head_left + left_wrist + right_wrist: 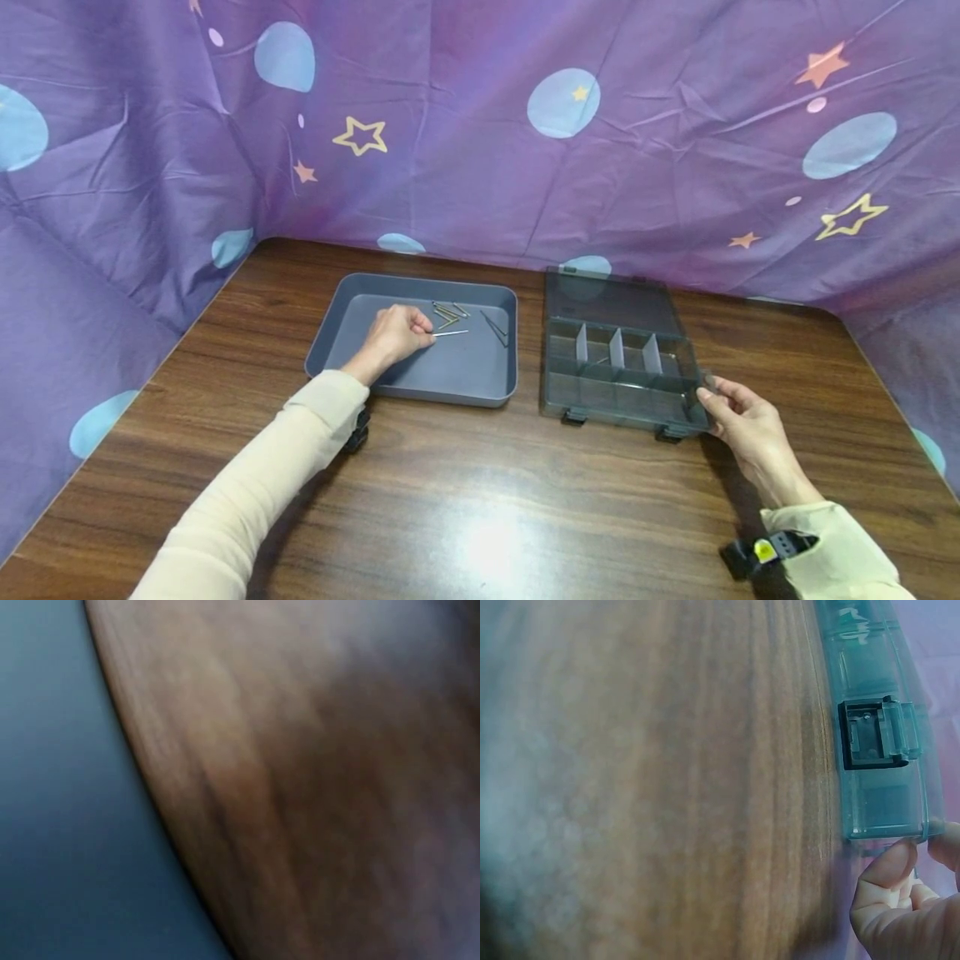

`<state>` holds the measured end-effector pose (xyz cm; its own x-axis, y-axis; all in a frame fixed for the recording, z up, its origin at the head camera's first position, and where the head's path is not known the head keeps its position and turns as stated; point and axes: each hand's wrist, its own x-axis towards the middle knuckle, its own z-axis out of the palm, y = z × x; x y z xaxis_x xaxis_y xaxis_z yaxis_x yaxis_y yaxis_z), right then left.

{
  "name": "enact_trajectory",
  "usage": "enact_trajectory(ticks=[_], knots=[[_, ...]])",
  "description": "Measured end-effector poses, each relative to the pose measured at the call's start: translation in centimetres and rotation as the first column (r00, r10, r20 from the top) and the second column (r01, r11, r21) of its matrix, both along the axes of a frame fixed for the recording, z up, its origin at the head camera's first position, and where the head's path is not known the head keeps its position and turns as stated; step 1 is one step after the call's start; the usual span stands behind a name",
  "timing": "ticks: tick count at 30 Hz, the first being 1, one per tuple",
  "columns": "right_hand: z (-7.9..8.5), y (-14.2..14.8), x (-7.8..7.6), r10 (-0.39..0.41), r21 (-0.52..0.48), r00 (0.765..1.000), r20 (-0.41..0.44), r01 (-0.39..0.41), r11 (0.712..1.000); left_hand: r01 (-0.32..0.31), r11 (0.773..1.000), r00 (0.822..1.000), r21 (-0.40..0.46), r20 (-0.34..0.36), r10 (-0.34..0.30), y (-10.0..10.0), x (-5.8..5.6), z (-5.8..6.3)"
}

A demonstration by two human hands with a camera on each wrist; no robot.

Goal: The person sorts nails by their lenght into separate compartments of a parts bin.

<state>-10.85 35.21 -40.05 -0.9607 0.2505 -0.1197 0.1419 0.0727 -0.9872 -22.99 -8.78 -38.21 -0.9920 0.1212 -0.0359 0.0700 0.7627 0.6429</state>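
Table (465, 500) nearest; purple cloth (465, 167) behind tray (420, 379), perhaps touching organizer box (600, 412).

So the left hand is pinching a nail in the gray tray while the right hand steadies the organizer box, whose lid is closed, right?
Not quite: the head view shows the organizer box with its lid open, dividers exposed. The left hand does pinch a nail in the gray tray, and the right hand holds the box's corner.

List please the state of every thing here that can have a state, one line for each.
organizer box: lid open, compartments nearly empty
latch: unfastened
grey tray: holds several loose nails
nail: pinched by left hand
left hand: pinching the nail
right hand: holding the box corner
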Motion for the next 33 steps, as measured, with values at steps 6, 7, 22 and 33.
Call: enact_trajectory(ticks=[6,7,22,33], knots=[[0.00,-0.04,-0.06,0.002,0.000,1.000,-0.001,-0.002,1.000,0.016,1.000,0.999,-0.021,-0.032,-0.016,0.17,0.03,-0.05],[0.00,-0.04,-0.06,0.001,0.004,1.000,0.000,-0.001,1.000,0.020,1.000,0.999,-0.023,-0.041,-0.021,0.18,0.04,-0.09],[-0.03,0.00,-0.05,0.003,0.029,1.000,0.009,-0.003,1.000,0.134,0.989,0.987,-0.056,-0.081,-0.138,-0.11,0.14,-0.09],[0.04,0.03,-0.05,0.003,0.029,1.000,0.015,-0.004,1.000,0.128,0.992,0.991,-0.017,-0.039,-0.128,-0.15,0.20,-0.09]])
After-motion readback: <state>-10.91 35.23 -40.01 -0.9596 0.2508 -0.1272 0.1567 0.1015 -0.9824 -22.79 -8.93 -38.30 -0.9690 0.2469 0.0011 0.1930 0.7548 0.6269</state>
